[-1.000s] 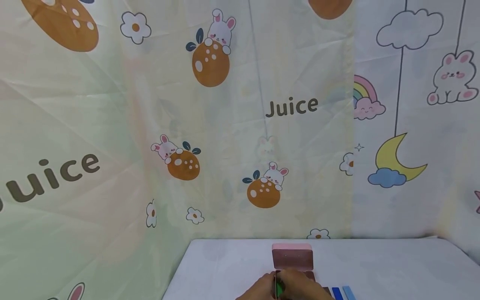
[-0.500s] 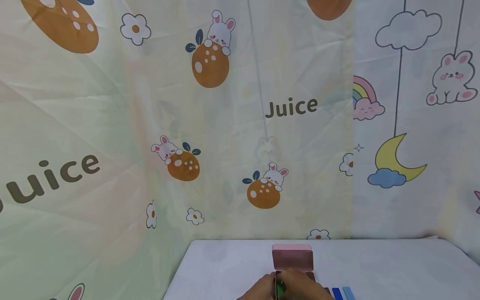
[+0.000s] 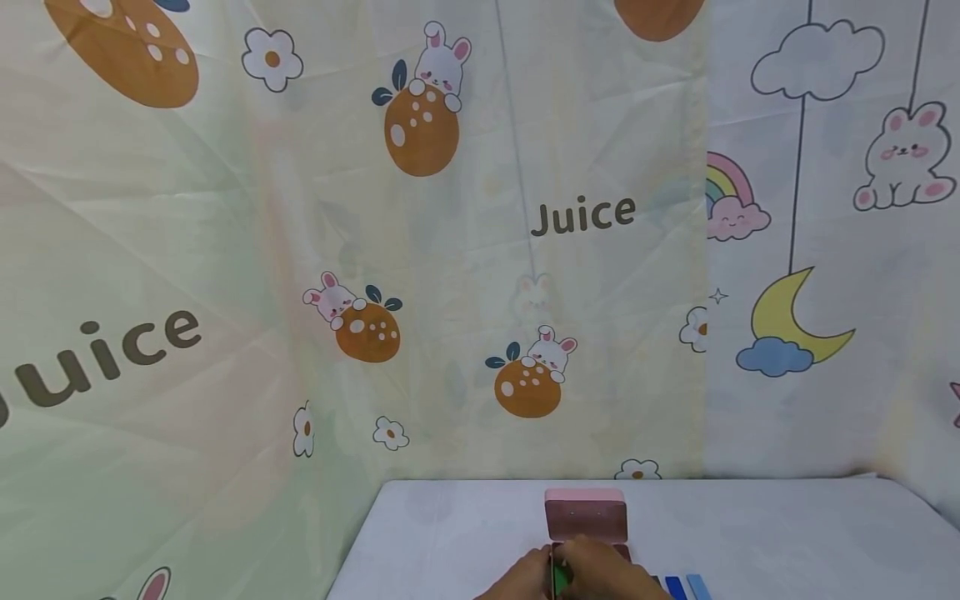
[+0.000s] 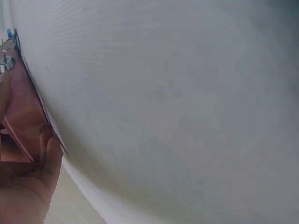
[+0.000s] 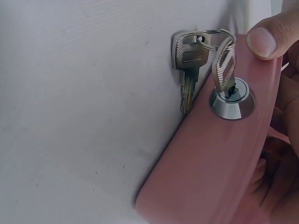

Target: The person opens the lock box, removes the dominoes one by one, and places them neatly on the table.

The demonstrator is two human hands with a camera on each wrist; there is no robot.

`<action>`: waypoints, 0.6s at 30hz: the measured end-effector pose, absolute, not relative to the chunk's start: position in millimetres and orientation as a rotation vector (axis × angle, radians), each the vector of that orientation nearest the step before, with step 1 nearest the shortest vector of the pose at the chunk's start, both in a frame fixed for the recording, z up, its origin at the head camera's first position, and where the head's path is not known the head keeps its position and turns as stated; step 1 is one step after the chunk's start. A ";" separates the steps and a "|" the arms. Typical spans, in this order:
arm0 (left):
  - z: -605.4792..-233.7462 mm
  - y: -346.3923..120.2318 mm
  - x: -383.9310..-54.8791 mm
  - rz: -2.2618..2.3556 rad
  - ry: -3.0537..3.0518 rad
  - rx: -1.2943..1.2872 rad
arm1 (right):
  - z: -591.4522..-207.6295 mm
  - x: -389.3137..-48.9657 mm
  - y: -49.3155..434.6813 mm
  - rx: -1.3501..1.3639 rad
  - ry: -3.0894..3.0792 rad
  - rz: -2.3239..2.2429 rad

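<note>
A pink metal cash box [image 3: 587,495] stands on the table with its lid raised; the inside is brownish. At its left side my left hand [image 3: 521,575] grips the wall, fingers along the outside in the left wrist view. In the right wrist view a thumb [image 5: 263,43] presses on the front face near the lock [image 5: 232,99]. One key [image 5: 225,70] sits in that lock, and a second key [image 5: 189,58] hangs from the same ring. My right hand [image 3: 600,571] reaches over the box, fingers down inside, tips hidden. Something green [image 3: 559,577] shows between the hands.
Beside the right hand, a dark blue strip [image 3: 676,588] and a light blue strip [image 3: 698,587] lie on the white table [image 3: 795,533], cut off by the frame's lower edge. A dark item is partly hidden there. Printed curtains [image 3: 450,250] hang behind and to both sides.
The view has shifted very slightly. Both hands and the box stay in nearly the same place; the right hand has moved barely, if at all.
</note>
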State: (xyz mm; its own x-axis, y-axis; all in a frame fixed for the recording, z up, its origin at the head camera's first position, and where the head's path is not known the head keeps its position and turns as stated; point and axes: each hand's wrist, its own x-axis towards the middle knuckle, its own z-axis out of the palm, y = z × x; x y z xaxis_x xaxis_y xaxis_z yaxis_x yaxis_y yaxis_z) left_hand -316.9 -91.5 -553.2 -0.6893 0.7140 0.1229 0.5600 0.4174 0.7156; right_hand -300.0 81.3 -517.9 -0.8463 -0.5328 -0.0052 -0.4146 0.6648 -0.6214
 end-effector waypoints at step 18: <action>-557.1 -93.2 -319.4 1.072 2.528 1.118 | -508.5 -295.4 91.3 -0.779 2.676 -0.928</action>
State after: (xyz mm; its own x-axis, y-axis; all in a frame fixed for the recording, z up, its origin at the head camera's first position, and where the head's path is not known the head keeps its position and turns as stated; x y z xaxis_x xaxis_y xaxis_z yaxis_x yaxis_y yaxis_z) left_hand -319.4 -93.2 -557.1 -0.7023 0.7016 0.1208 0.5744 0.4582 0.6783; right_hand -295.4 91.3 -508.5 -0.8400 -0.5422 -0.0191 -0.4141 0.6635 -0.6232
